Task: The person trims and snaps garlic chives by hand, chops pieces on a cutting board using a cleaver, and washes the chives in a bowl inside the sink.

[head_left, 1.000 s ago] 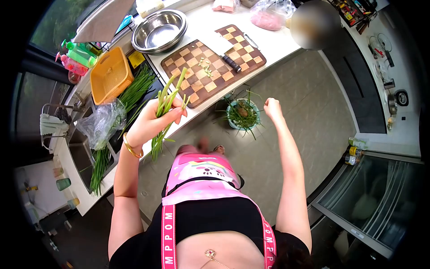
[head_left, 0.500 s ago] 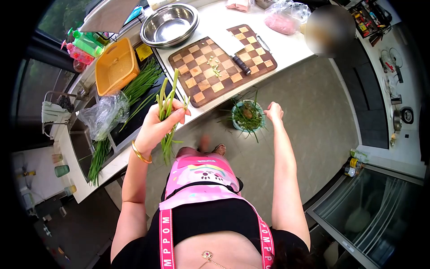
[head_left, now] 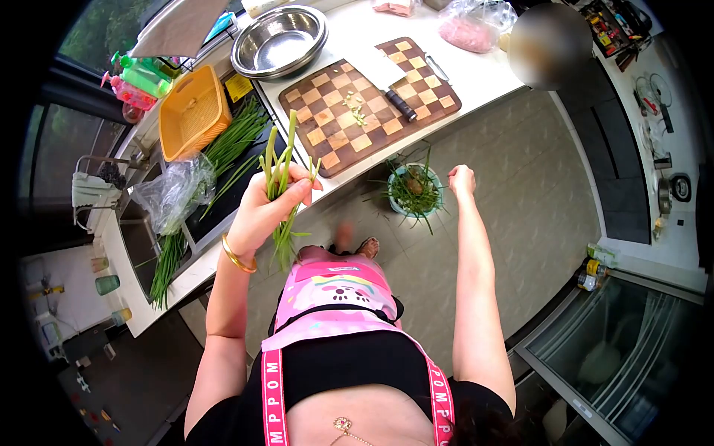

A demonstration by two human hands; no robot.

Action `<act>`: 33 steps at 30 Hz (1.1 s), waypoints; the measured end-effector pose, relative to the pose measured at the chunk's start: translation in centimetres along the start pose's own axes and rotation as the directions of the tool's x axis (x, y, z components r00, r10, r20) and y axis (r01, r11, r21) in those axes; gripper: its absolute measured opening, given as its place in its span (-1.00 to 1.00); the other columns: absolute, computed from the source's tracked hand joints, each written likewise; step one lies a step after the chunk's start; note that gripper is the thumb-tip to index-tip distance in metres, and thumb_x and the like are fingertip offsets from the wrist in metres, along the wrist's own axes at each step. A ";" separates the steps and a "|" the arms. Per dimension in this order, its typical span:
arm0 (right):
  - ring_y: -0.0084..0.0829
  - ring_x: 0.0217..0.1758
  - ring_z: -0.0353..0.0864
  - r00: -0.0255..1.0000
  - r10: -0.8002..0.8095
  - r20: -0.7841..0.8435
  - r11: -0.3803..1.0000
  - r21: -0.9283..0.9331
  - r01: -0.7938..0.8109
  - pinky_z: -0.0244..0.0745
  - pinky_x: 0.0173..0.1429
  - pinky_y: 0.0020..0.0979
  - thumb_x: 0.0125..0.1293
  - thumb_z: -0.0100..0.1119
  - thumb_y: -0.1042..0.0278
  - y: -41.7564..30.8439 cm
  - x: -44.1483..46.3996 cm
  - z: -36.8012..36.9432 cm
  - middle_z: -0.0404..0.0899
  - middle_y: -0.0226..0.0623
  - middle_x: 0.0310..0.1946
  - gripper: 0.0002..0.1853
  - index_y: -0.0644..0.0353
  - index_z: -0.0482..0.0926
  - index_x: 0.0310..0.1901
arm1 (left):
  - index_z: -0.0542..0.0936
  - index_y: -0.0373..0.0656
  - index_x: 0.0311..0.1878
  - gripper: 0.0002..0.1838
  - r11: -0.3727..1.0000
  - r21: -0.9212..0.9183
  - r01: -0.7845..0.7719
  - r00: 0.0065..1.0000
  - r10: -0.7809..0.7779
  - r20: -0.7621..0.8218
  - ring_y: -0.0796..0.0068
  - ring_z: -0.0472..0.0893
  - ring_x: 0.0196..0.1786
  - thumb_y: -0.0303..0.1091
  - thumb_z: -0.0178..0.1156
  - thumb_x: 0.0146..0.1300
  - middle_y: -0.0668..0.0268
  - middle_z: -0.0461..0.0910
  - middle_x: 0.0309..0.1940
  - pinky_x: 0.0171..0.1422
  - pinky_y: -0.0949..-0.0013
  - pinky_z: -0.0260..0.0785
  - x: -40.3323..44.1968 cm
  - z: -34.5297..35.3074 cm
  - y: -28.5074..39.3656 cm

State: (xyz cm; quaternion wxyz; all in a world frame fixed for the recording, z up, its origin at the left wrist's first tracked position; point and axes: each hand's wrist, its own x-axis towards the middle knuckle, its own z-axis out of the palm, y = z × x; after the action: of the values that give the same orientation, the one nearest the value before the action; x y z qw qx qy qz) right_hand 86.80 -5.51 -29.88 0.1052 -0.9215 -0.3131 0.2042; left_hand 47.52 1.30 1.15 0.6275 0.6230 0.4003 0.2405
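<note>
My left hand [head_left: 271,201] is wrapped round a small bunch of green chives [head_left: 282,165], pale stem ends up and leaves hanging below. It is raised in front of the cutting board's near left corner. My right hand [head_left: 462,181] is held out low, just right of a bin [head_left: 401,209] full of green scraps, its fingers curled closed; I cannot make out whether anything is in them. On the checkered cutting board [head_left: 327,141] lie small pale cut pieces [head_left: 355,111] and a cleaver [head_left: 383,70] with a black handle. More long chives [head_left: 238,137] lie beside the sink.
An orange basket [head_left: 195,111] stands by the sink, with a clear plastic bag [head_left: 175,189] in front. Steel bowls [head_left: 279,43] sit behind the board. Bagged pink meat [head_left: 467,33] is at the back right. Another round object or figure there is blurred. The counter edge runs before me.
My right hand has moved slightly right and up, a little farther from the bin. My left hand still holds the chives in nearly the same place. The view has shifted slightly.
</note>
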 end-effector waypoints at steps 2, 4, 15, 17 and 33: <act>-0.26 -0.24 0.64 1.000 0.010 0.015 1.000 -0.019 -0.010 0.51 -0.13 -0.28 -0.08 0.31 0.41 -0.5 -0.6 -0.9 0.64 -0.22 -0.41 -0.90 0.09 0.61 -0.45 | 0.55 -0.24 -0.27 -0.85 0.999 -0.032 0.041 0.999 -0.041 0.020 0.82 0.29 -0.56 -0.39 0.05 0.27 0.48 0.52 -0.53 -0.52 0.65 0.07 -0.1 0.1 0.3; -0.26 -0.25 0.63 0.999 0.020 0.030 0.999 -0.036 -0.019 0.51 -0.14 -0.27 -0.09 0.35 0.35 -0.9 -1.1 -1.7 0.64 -0.24 -0.42 -0.86 0.09 0.58 -0.46 | 0.53 -0.23 -0.28 -0.87 0.999 -0.030 0.019 1.000 -0.019 0.015 0.84 0.23 -0.61 -0.38 0.04 0.28 0.45 0.51 -0.53 -0.56 0.67 0.01 0.0 0.3 0.0; -0.67 -0.27 0.48 0.800 -0.599 -0.017 0.495 0.778 0.387 0.37 -0.24 -0.58 0.21 0.18 0.33 -12.6 -11.9 -10.3 0.58 -0.38 -0.33 -0.81 0.24 0.65 -0.22 | 0.54 -0.20 -0.29 -0.86 0.995 -0.044 -0.092 0.992 0.096 0.081 0.84 0.32 -0.55 -0.33 0.10 0.25 0.47 0.53 -0.47 -0.54 0.70 0.09 0.7 1.4 -0.2; -0.68 -0.35 0.40 0.674 -0.737 -0.040 0.340 0.841 0.422 0.30 -0.31 -0.60 0.23 0.17 0.34 -16.5 -18.3 -14.5 0.49 -0.45 -0.39 -0.79 0.27 0.63 -0.18 | 0.56 -0.19 -0.28 -0.85 0.994 -0.062 -0.094 0.989 0.100 0.106 0.83 0.29 -0.57 -0.33 0.09 0.26 0.50 0.49 -0.51 -0.55 0.68 0.06 0.9 1.9 -0.1; -0.71 -0.38 0.40 0.792 -0.579 -0.193 -0.120 0.981 0.151 0.31 -0.28 -0.66 0.20 0.16 0.55 -19.7 -23.1 -16.4 0.53 -0.42 -0.36 -0.92 0.32 0.58 -0.27 | 0.32 -0.12 0.12 -0.65 0.989 -0.103 -0.110 0.983 0.124 0.136 0.82 0.31 -0.51 -0.21 0.03 0.34 0.42 0.46 -0.19 -0.53 0.66 0.13 -0.2 5.0 -1.0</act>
State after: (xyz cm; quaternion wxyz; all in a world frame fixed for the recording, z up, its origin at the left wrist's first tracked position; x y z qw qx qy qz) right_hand 66.92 -5.50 -1.70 0.7158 -0.4016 -0.3374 0.4611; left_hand 51.19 -1.92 -0.29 0.6680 0.6305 0.3056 0.2508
